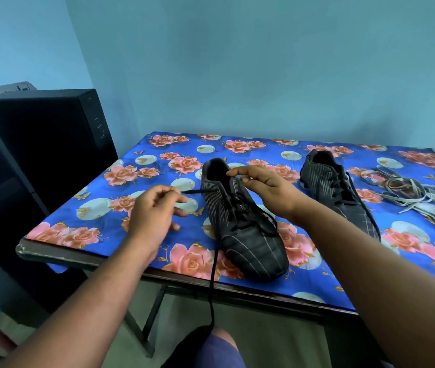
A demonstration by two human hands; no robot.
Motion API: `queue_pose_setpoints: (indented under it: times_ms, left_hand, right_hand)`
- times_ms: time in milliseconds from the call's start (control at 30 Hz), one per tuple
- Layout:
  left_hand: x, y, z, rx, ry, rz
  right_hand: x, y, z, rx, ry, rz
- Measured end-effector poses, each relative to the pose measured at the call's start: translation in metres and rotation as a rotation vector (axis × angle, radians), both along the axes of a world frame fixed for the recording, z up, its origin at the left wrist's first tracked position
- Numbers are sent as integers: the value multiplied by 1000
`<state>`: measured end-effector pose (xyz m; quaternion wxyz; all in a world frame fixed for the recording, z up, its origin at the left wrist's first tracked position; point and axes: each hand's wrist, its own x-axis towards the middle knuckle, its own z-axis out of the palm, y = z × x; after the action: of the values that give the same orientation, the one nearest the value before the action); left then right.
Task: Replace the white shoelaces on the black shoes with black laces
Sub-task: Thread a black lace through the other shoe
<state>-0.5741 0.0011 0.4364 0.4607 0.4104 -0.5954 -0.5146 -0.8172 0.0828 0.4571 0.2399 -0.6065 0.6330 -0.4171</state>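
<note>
A black striped shoe (pixel 248 235) lies in the middle of the table, toe toward me, threaded with a black lace (pixel 212 288). One lace end hangs over the table's front edge toward my lap. My left hand (pixel 155 211) pinches the other lace end, drawn taut to the left from a top eyelet. My right hand (pixel 261 185) rests on the shoe's collar, fingers on the tongue area. A second black shoe (pixel 335 189), laced in black, lies to the right. The removed white laces (pixel 418 197) sit in a loose pile at the far right.
The table (pixel 83 257) wears a blue cloth with pink roses; its dark front edge is near me. A black tower speaker (pixel 49 139) stands to the left against the blue wall. My knee shows below the table edge.
</note>
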Motion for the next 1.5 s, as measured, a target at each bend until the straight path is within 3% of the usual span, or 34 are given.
queue_pose_setpoints:
  times_ms: [167,267,400,467,700,900,1067,1200,1300,1400,1500]
  left_hand:
    - [39,-19,-5,97,54,262]
    - [41,-30,-10,-32,-117,350]
    - [18,-22,-12,-446,-430,94]
    - [0,-11,-12,-550,-556,-26]
    - [-23,3,0,-380,-398,-159]
    - [-7,-11,0,-468,-593,-62]
    - [36,-45,-11,-324,-677,129]
    - [51,-60,-14,-367,-782,238]
    - [46,-54,-11,-362,-773,208]
    - [20,-30,0,-504,-812,151]
    - [-8,-7,10,-574,-702,-45]
  right_hand:
    - [3,5,-11,-60,-95,14]
    - [7,5,-18,-108,-127,-1]
    - [8,6,-20,-109,-214,-10]
    - [8,8,-19,-109,-213,-9]
    - [8,12,-19,-115,-214,-10]
    - [9,12,-18,-115,-212,-6]
    - [8,11,-19,-117,-223,-3]
    - [10,10,-19,-135,-206,15]
    - [10,10,-20,-148,-224,16]
    - [8,9,-22,-157,-221,15]
    - [7,6,-24,-179,-167,23]
